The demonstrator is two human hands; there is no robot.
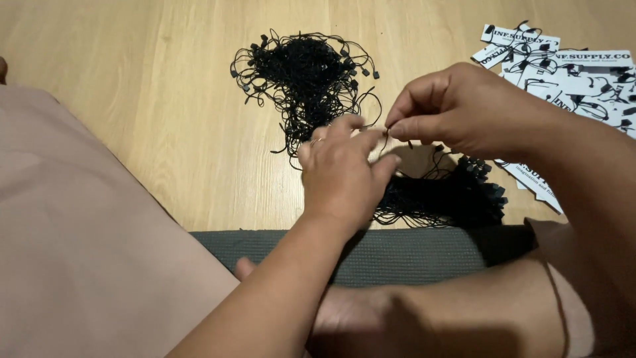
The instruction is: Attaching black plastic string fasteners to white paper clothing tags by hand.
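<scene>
Cloth: pinkish fabric (79,252) covers the person's leg at far left, lying over the wood floor (165,79).
Loose pile: a tangle of black cords (305,73) with small plastic ends lies on the floor, beyond the hands and a little left of them.
Left hand: the left hand (341,176) is seen from its back, fingers curled in, tips closed on a thin black cord (383,136); a ring shows on one finger.
Cord: it is held in the air between the two hands, short and running roughly left to right; both hands touch it, neither nearer.
Right hand: the right hand (457,109) comes in from the right, slightly higher, thumb and forefinger pinched shut on the same cord, other fingers folded.
Bundle: a denser bunch (450,195) of cords lies just under and behind the hands, at the edge of the grey mat (397,255).
Tags: black-and-white paper tags (570,73) with cords attached are spread at far right, well apart from the loose pile.
</scene>
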